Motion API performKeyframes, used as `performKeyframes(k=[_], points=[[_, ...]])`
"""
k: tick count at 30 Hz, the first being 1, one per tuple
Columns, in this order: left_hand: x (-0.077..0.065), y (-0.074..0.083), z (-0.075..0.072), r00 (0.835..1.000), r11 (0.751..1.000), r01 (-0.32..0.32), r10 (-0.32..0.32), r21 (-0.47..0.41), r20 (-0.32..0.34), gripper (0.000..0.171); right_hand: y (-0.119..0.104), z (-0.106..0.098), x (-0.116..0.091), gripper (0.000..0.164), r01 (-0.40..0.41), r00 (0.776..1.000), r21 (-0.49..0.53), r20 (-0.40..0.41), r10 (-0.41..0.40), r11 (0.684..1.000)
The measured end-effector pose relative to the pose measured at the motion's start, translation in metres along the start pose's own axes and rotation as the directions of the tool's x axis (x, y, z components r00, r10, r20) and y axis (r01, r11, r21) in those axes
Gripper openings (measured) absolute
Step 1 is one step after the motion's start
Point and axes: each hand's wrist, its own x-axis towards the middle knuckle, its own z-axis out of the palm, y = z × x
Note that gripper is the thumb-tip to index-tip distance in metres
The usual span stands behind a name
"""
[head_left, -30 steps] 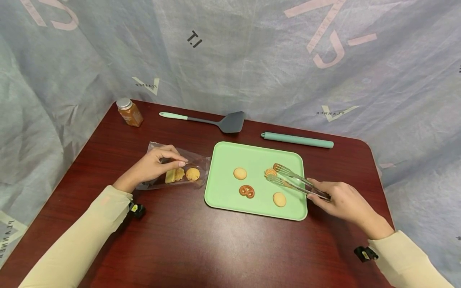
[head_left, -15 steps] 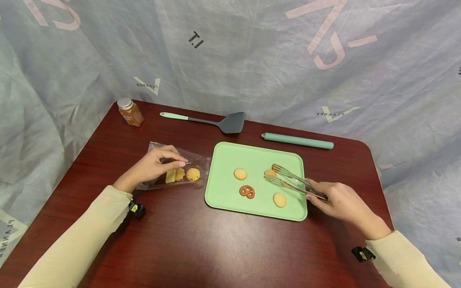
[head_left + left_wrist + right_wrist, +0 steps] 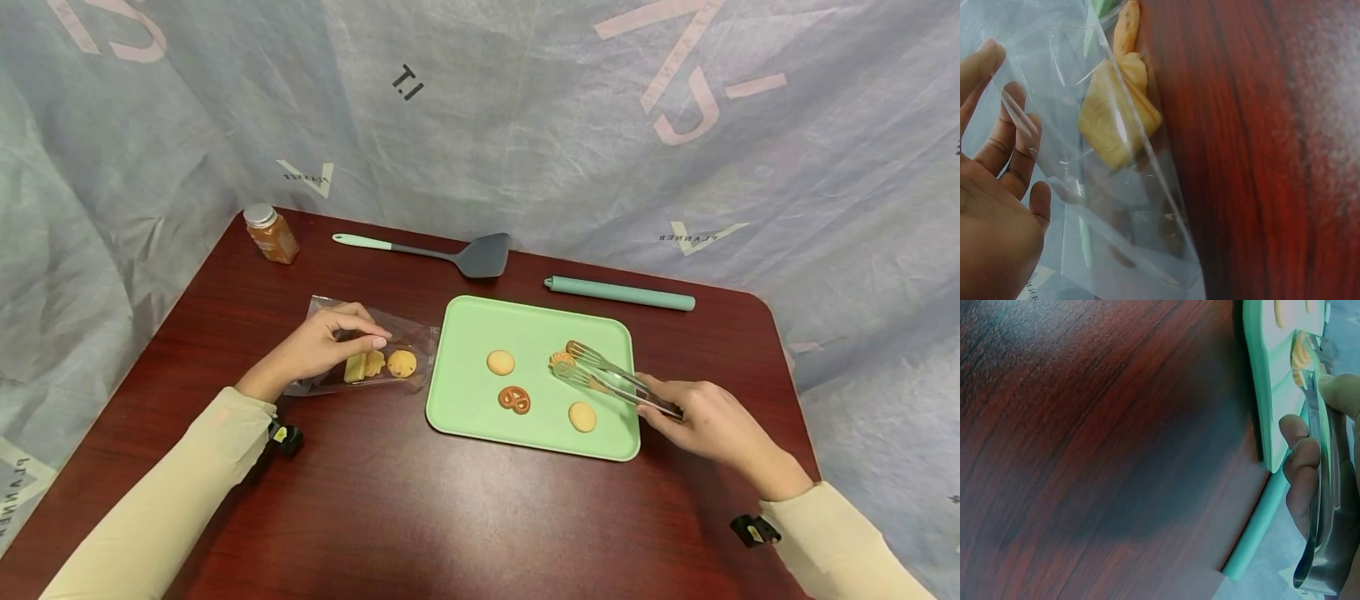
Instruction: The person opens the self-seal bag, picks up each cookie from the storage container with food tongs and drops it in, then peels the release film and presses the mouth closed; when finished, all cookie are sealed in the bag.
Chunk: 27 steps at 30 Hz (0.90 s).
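In the head view my left hand point(image 3: 326, 340) pinches the edge of a clear plastic bag point(image 3: 408, 327) between thumb and fingers. Inside the bag lie a square cookie point(image 3: 1116, 119), a small shaped one behind it and a round speckled cookie point(image 3: 402, 364). My right hand point(image 3: 708, 421) grips metal tongs point(image 3: 617, 392) by their handle end. The slotted tips reach over the green tray point(image 3: 465, 321), one on each side of a swirl cookie point(image 3: 562, 360). Brown cookie parts show beneath the tips. A pretzel cookie point(image 3: 514, 400) and two plain round cookies point(image 3: 501, 362) also lie on the tray.
Behind the tray lie a grey spatula point(image 3: 480, 257) with a mint handle and a green rod-shaped tool point(image 3: 618, 292). A spice jar point(image 3: 272, 235) with a silver lid stands at the table's back left corner. Grey cloth point(image 3: 480, 125) hangs behind the dark red table point(image 3: 450, 517).
My right hand has shifted slightly left with the tongs, their tips staying around the swirl cookie. The left hand and bag have hardly moved.
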Motion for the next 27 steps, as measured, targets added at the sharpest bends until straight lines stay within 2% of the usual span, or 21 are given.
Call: performKeyframes(k=[11, 22, 27], points=[[0.0, -0.001, 0.0, 1.0, 1.0, -0.015, 0.015, 0.001, 0.003, 0.016, -0.005, 0.001, 0.008, 0.046, 0.011, 1.0, 0.032, -0.012, -0.01, 0.999], [-0.002, 0.001, -0.001, 1.0, 1.0, 0.007, -0.007, 0.002, -0.002, 0.016, -0.021, 0.008, 0.033, 0.046, 0.075, 0.997, 0.094, -0.008, -0.075, 0.993], [0.0, 0.001, -0.001, 1.0, 1.0, 0.002, -0.002, -0.001, 0.004, 0.016, -0.031, 0.013, 0.048, 0.044, 0.099, 0.994, 0.116, 0.026, -0.103, 0.988]])
